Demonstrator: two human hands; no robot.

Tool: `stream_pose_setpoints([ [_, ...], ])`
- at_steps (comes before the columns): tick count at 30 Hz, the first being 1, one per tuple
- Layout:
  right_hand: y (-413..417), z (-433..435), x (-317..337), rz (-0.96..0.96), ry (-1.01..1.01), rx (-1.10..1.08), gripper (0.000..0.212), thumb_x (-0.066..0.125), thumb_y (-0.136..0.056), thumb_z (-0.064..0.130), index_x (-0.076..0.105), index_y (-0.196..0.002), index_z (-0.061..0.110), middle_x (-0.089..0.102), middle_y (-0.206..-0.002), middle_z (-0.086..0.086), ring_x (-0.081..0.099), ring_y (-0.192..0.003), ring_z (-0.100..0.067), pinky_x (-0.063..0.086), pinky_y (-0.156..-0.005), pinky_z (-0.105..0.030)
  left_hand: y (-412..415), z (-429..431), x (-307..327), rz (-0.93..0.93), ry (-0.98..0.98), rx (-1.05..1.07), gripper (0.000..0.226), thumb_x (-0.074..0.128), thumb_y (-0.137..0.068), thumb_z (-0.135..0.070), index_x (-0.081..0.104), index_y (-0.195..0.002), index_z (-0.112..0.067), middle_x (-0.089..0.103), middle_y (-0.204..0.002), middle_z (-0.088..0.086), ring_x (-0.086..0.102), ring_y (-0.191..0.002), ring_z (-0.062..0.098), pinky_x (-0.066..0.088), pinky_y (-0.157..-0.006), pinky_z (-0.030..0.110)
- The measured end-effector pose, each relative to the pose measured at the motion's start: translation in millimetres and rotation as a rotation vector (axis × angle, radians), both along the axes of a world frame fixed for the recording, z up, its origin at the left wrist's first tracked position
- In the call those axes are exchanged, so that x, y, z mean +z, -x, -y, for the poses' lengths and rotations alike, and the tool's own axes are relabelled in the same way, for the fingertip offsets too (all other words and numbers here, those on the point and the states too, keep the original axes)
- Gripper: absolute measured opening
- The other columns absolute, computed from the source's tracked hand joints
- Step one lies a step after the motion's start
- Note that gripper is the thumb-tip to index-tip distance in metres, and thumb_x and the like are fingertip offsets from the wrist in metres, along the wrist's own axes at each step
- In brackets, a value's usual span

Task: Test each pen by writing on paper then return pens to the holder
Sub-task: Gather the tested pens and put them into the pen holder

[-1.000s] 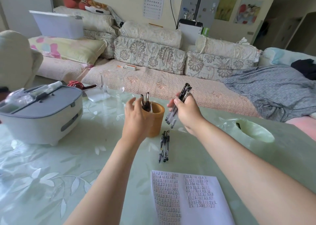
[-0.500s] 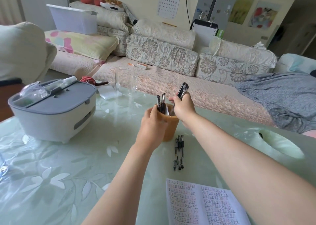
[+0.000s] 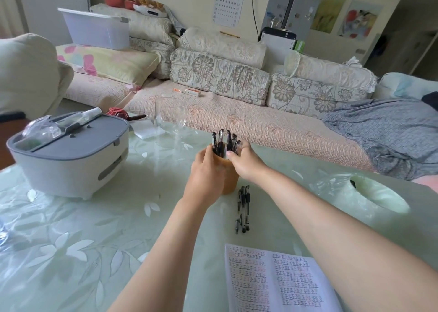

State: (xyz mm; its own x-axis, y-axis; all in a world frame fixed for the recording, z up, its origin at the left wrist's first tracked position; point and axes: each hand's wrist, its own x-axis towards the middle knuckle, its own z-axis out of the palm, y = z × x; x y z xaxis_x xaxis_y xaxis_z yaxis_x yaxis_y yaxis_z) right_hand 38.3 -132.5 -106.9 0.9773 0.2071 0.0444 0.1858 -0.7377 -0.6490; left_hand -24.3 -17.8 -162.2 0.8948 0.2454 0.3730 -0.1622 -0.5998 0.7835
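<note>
**Pens bunched in the holder, both hands on it**

Pens (image 3: 224, 142) stand upright in the holder (image 3: 231, 182), an orange-brown cup near the middle of the bench (image 3: 94, 240). At least five dark caps show above the rim; the exact count cannot be told, since they overlap. The left hand (image 3: 206, 172) wraps the holder from its 9 o'clock side, fingers curled round the wall, and hides most of the cup. The right hand (image 3: 246, 162) comes in from 3 o'clock, its fingers (image 3: 237, 144) closed round the bunch of pens just above the rim, thumb on the near side.

At 5 o'clock from the holder, just beside its base, three loose pens (image 3: 243, 208) lie side by side on the bench, pointing toward the person. Farther along the same line lies one sheet of paper (image 3: 265, 281) with two columns of small handwriting. The right forearm crosses above its far right corner.

Around these:
- One grey-lidded white box (image 3: 68, 160) at 9 o'clock, well apart.
- One clear glass (image 3: 170, 119) at 11 o'clock, with a white pad (image 3: 147, 131) beside it.
- One pale green round thing in clear plastic wrap (image 3: 379, 198) at 3 o'clock.
- A sofa (image 3: 237, 122) with flowered cushions beyond the far edge, at 12 o'clock.
</note>
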Motion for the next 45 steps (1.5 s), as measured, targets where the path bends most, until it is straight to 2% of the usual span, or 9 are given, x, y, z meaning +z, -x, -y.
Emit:
stream_pose_setpoints([
  [5,7.4,21.6,-0.8,-0.049,0.036,0.006,0.086,0.058,-0.091,0.049,0.01,-0.155,0.019,0.025,-0.16,-0.004,0.031,-0.143,-0.026,0.029,-0.114,-0.039,11.6,10.7,1.9,0.167,-0.005,0.136,0.047,0.06,-0.093,-0.021,0.043,-0.131,-0.001,0.046,-0.124,0.017,0.044,-0.112,0.034,0.041,-0.09,0.041],
  [10,33.6,43.5,-16.7,-0.035,0.136,-0.068,0.072,0.057,-0.089,0.039,0.028,-0.151,0.016,0.041,-0.15,-0.007,0.044,-0.133,-0.027,0.039,-0.105,-0.036,17.0,18.7,-1.1,0.003,0.028,0.144,0.016,0.047,-0.095,-0.017,0.051,-0.106,-0.007,0.054,-0.107,0.008,0.052,-0.097,0.028,0.043,-0.08,0.038],
  [13,54.0,53.2,-37.2,-0.045,0.313,-0.105,0.066,0.054,-0.084,0.046,0.044,-0.141,0.013,0.044,-0.144,-0.012,0.049,-0.126,-0.032,0.044,-0.1,-0.038,18.9,25.1,-6.5,-0.138,-0.125,-0.002,0.024,0.041,-0.094,-0.013,0.061,-0.107,-0.011,0.06,-0.111,0.007,0.056,-0.098,0.026,0.047,-0.081,0.034],
  [18,75.2,58.4,-58.9,-0.054,0.479,-0.101,0.069,0.049,-0.083,0.068,0.057,-0.119,0.009,0.048,-0.128,-0.014,0.057,-0.109,-0.033,0.047,-0.082,-0.039,25.9,34.1,-12.9,-0.313,-0.328,-0.268,0.037,0.047,-0.093,-0.01,0.063,-0.126,-0.015,0.059,-0.132,0.004,0.049,-0.124,0.024,0.041,-0.105,0.034],
  [23,82.1,64.1,-53.3,-0.078,0.447,-0.079,0.059,0.052,-0.078,0.069,0.062,-0.108,0.019,0.048,-0.113,-0.007,0.059,-0.098,-0.028,0.049,-0.079,-0.035,28.4,34.2,-11.2,-0.312,-0.292,-0.349,0.044,0.048,-0.088,-0.001,0.066,-0.123,-0.02,0.065,-0.125,-0.004,0.058,-0.116,0.013,0.044,-0.097,0.023],
  [31,86.4,75.7,-48.5,-0.116,0.511,-0.007,0.044,0.055,-0.075,0.031,0.057,-0.116,0.016,0.045,-0.118,-0.009,0.054,-0.106,-0.031,0.049,-0.087,-0.037,25.8,35.9,-17.0,-0.202,-0.357,-0.378,0.043,0.065,-0.082,-0.001,0.066,-0.12,-0.023,0.063,-0.109,-0.008,0.058,-0.095,0.011,0.042,-0.08,0.015],
  [36,80.9,97.8,-48.8,-0.024,0.57,0.167,0.036,0.052,-0.086,0.025,0.054,-0.121,0.014,0.047,-0.116,-0.01,0.047,-0.116,-0.032,0.044,-0.097,-0.043,25.3,39.7,-21.8,-0.107,-0.533,-0.328,0.053,0.068,-0.086,-0.014,0.054,-0.136,-0.026,0.048,-0.134,-0.004,0.039,-0.121,0.02,0.035,-0.103,0.028],
  [39,78.5,108.2,-49.3,0.019,0.572,0.25,0.04,0.049,-0.093,0.021,0.052,-0.133,0.017,0.047,-0.123,-0.01,0.045,-0.122,-0.03,0.04,-0.103,-0.041,26.9,41.3,-25.1,-0.161,-0.613,-0.345,0.055,0.062,-0.092,-0.024,0.045,-0.144,-0.027,0.044,-0.143,-0.008,0.036,-0.127,0.019,0.037,-0.104,0.032],
  [45,80.0,111.7,-54.4,0.103,0.583,0.317,0.044,0.046,-0.096,0.014,0.046,-0.14,0.019,0.045,-0.131,-0.008,0.039,-0.128,-0.028,0.036,-0.107,-0.043,26.4,42.0,-24.0,-0.194,-0.706,-0.319,0.039,0.061,-0.092,-0.03,0.058,-0.131,-0.026,0.055,-0.12,0.0,0.042,-0.113,0.022,0.04,-0.097,0.033],
])
